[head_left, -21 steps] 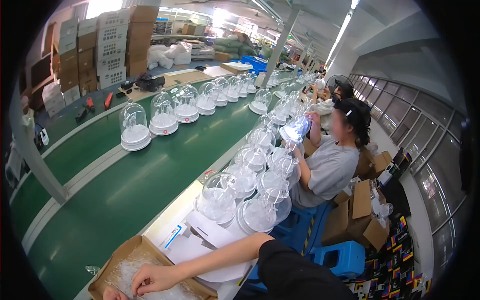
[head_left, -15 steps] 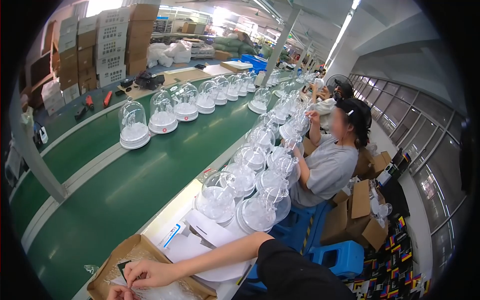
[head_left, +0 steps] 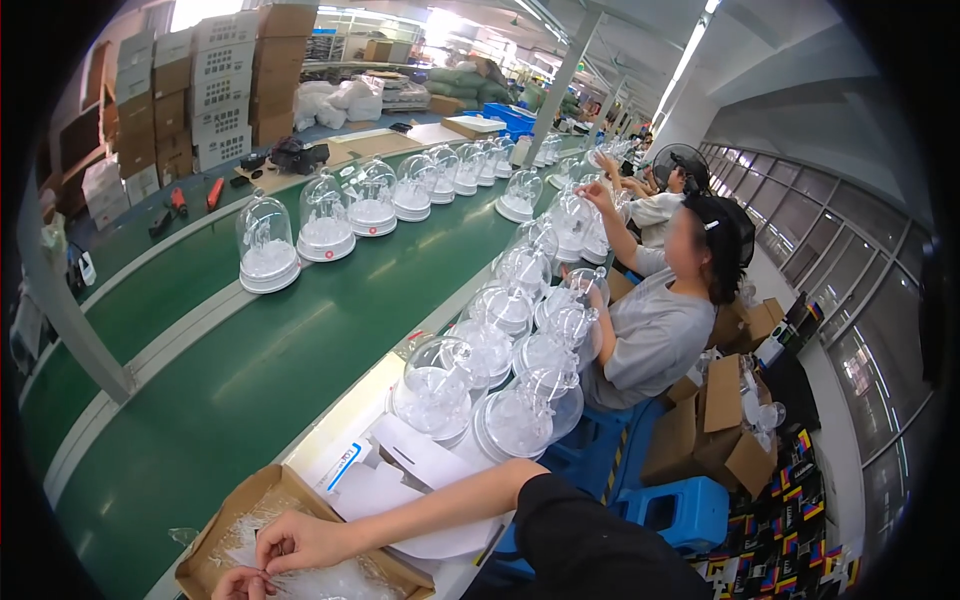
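Observation:
My right hand (head_left: 300, 541) reaches across into an open cardboard box (head_left: 262, 492) at the lower left, fingers pinched on clear plastic pieces (head_left: 330, 581) that fill it. My left hand (head_left: 238, 583) is only partly in view at the bottom edge, touching the same clear pieces beside the right hand. White flat sheets (head_left: 420, 462) lie just right of the box under my right forearm. Clear glass domes (head_left: 440, 385) on white bases stand clustered beyond the sheets.
A green conveyor belt (head_left: 250, 370) runs away from me with a row of domes (head_left: 268, 243) on it. A seated co-worker in a grey shirt (head_left: 655, 335) handles domes to my right. Blue stools (head_left: 680, 510) and open cartons (head_left: 725, 430) stand on the floor. Stacked cartons (head_left: 225, 70) stand at the far left.
My right hand has slid left and down inside the box, closer to my left hand. The co-worker's raised arm has shifted further away along the line of domes.

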`<state>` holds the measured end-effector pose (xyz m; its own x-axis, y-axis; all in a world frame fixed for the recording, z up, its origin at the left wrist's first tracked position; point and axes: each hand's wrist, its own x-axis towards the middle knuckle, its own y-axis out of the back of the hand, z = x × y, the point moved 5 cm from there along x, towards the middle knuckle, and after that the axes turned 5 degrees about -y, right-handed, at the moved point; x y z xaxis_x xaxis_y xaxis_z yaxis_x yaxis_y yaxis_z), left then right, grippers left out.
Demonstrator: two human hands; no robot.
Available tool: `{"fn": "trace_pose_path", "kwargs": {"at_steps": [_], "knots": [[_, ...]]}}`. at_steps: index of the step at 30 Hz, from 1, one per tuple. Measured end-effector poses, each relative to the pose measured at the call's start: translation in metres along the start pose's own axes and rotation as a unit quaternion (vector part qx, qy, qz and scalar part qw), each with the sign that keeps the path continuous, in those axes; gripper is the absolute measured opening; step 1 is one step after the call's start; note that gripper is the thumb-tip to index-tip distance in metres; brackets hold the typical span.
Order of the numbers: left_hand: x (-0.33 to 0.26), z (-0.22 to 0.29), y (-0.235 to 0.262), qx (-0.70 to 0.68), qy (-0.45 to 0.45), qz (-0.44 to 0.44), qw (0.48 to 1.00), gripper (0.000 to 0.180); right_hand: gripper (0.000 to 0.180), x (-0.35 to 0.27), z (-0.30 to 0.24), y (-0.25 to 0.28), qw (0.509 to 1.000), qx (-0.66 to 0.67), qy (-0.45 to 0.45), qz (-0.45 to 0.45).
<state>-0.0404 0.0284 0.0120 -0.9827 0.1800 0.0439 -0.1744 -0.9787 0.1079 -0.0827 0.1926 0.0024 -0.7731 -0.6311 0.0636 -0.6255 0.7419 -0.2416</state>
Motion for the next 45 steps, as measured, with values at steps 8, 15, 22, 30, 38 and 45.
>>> {"fn": "trace_pose_path", "kwargs": {"at_steps": [8,15,22,30,38,45], "knots": [[-0.001,0.013,-0.003,0.078,-0.092,0.028,0.992,0.01,0.005,-0.004,-0.011,-0.002,0.991,-0.095,0.088,0.025],[-0.002,0.016,-0.007,0.108,-0.084,0.042,0.99,0.011,0.007,-0.001,0.005,0.001,0.999,-0.029,-0.015,0.018],[-0.004,0.026,-0.01,0.157,-0.091,0.028,0.983,0.01,0.009,-0.003,-0.002,-0.001,0.992,-0.11,0.068,-0.001],[-0.005,0.019,-0.007,0.164,-0.086,0.031,0.982,0.007,0.009,-0.002,-0.002,0.0,0.993,-0.104,0.051,0.007],[-0.004,0.02,-0.006,0.177,-0.069,0.029,0.981,0.007,0.009,-0.002,-0.001,0.0,0.994,-0.095,0.052,0.007],[-0.004,0.024,-0.008,0.181,-0.093,0.023,0.979,0.007,0.01,-0.002,0.001,0.001,0.993,-0.109,0.045,0.01]]}}
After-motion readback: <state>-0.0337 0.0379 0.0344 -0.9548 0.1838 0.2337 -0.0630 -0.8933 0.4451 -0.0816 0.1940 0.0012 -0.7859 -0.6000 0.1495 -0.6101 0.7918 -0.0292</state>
